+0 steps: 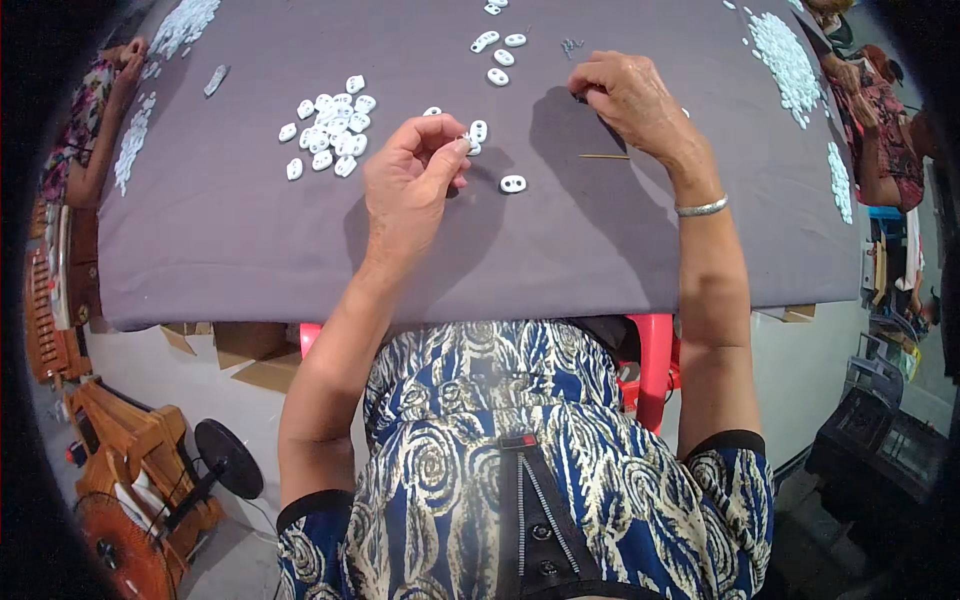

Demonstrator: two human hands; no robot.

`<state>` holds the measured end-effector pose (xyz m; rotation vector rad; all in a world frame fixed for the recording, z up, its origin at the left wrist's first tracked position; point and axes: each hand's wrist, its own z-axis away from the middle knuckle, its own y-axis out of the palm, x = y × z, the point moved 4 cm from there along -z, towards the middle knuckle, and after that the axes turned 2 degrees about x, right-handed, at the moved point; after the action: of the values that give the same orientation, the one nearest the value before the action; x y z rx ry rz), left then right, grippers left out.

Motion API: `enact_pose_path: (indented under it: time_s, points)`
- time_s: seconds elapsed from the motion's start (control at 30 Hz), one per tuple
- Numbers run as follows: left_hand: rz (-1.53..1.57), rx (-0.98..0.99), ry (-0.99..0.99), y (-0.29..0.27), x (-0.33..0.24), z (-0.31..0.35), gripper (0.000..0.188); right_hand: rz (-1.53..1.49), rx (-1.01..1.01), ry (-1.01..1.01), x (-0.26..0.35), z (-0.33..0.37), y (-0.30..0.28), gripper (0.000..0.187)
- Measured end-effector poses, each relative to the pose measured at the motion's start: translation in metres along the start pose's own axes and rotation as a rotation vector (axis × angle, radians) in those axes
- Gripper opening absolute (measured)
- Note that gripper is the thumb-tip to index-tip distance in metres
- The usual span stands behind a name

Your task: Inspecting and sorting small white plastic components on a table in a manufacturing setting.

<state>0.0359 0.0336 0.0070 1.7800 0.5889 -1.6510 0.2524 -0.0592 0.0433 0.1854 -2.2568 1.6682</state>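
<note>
So the left hand (412, 178) is up off the grey table cover (230, 240), forearm coming in from about 7 o'clock, wrist bent a bit, and the thumb and fingers are pinched together around a small white oval piece (466, 146) right at the fingertips, so that hand is closed on it. Just past those fingertips at roughly 1 o'clock there's another white oval piece (479, 130) lying on the cloth, and one more loose piece (513, 184) sits at about 3 o'clock from the hand, near but not touching. The right hand (628, 98) reaches further up the table, forearm coming in from 5 o'clock with a silver bangle (700, 208) on the wrist; its fingers are curled down with the tips pressed together at the cloth, looks like it's nipping something tiny and dark there but I honestly can't tell what. A thin stick (604, 157) lies flat on the cloth right under that hand, at its 6 o'clock. A pile of white pieces (328, 128) sits at 10 o'clock from the left hand, well apart, and a few more white pieces (498, 58) are up at 12 o'clock between the two hands. Other people's arms show at the far left and right edges, by bigger white heaps.
</note>
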Motion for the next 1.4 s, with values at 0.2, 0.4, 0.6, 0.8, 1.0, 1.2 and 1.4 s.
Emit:
enact_pose_path:
  time_s: [0.2, 0.4, 0.6, 0.8, 1.0, 1.2, 1.4]
  points:
    - [0.029, -0.005, 0.010, 0.000, 0.000, 0.000, 0.011, -0.192, -0.009, 0.213, -0.009, 0.002, 0.001, 0.018]
    - [0.034, -0.010, 0.010, 0.000, 0.000, -0.001, 0.010, 0.062, -0.020, 0.061, -0.007, 0.001, 0.005, 0.014]
    - [0.030, 0.001, 0.012, 0.000, 0.000, 0.000, 0.010, 0.217, -0.104, -0.005, 0.001, -0.003, 0.012, 0.012]
    - [0.032, 0.003, 0.028, 0.000, -0.001, -0.001, 0.010, -0.153, -0.148, 0.111, -0.004, -0.003, 0.002, 0.020]
    - [0.030, -0.002, 0.003, 0.000, -0.001, 0.000, 0.009, -0.374, -0.185, 0.168, -0.003, -0.003, 0.006, 0.020]
    - [0.043, 0.004, 0.010, 0.001, 0.000, -0.001, 0.009, -0.182, -0.184, 0.104, -0.008, -0.005, 0.008, 0.019]
    - [0.040, 0.018, 0.008, -0.001, 0.001, -0.002, 0.008, -0.102, -0.179, 0.205, -0.024, -0.002, 0.001, 0.018]
